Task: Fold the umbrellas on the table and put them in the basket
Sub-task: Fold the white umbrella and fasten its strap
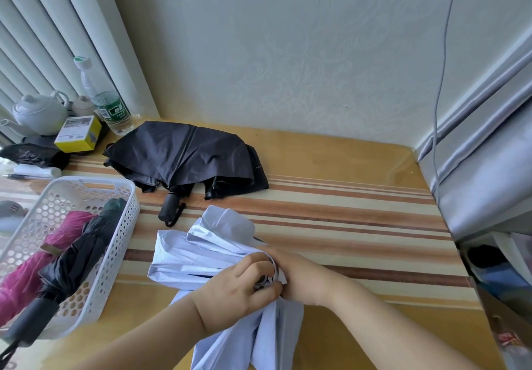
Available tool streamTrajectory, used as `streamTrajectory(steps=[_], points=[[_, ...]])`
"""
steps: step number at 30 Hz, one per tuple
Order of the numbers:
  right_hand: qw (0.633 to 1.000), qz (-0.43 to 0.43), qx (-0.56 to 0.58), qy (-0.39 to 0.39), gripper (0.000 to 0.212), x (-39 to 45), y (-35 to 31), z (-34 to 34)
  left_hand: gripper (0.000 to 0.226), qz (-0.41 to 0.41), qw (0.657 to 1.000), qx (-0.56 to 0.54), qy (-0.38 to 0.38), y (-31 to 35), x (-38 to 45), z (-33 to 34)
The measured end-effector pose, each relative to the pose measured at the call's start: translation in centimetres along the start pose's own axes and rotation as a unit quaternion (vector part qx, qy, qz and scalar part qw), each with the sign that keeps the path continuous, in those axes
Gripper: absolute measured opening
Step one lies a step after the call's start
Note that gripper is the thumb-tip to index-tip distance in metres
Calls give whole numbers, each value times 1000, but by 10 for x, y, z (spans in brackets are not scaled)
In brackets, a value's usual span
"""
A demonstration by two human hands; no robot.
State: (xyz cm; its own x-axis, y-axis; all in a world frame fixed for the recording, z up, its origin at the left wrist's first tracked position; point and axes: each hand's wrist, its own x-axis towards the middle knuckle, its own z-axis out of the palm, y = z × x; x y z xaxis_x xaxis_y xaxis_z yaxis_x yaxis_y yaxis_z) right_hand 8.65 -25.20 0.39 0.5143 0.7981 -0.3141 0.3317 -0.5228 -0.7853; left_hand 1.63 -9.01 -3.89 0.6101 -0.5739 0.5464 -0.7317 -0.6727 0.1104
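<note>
A pale blue umbrella (201, 257) lies loosely gathered on the striped table (331, 205) in front of me. My left hand (239, 286) and my right hand (302, 277) meet at its middle, both curled round the bunched fabric and its hub. A black umbrella (184, 153) lies unfolded behind it, handle pointing toward me. The white perforated basket (126, 217) stands at the left and holds a magenta umbrella (37, 266) and a folded black umbrella (77, 260).
At the back left stand a white teapot (37, 113), a water bottle (103, 96), a yellow box (77, 133), a dark pouch (31, 155) and a pen (26, 176). A grey cable (440, 90) hangs by the wall. Silver drapery (486, 173) borders the table's right edge.
</note>
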Motion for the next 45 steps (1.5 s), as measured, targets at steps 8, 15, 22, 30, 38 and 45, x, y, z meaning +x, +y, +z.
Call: streamTrajectory(steps=[8,15,22,30,38,45], points=[[993,-29,-107,51,15,34,8,27,20,-21,999,28,-13,-14,-18,-17],[897,-113,-339,260,24,48,-4,24,53,-178,976,125,-30,-8,2,-48],[812,-157,-445,345,24,37,-20,14,35,-292,942,147,-72,-20,22,-54],[848,-36,-442,290,46,10,-17,-18,73,-290,952,97,-26,-32,5,-63],[776,-62,-527,341,30,10,-35,-9,43,-240,931,216,-172,-19,39,-66],[931,-34,-261,252,64,-9,-45,-26,35,-214,952,201,-87,-36,28,-72]])
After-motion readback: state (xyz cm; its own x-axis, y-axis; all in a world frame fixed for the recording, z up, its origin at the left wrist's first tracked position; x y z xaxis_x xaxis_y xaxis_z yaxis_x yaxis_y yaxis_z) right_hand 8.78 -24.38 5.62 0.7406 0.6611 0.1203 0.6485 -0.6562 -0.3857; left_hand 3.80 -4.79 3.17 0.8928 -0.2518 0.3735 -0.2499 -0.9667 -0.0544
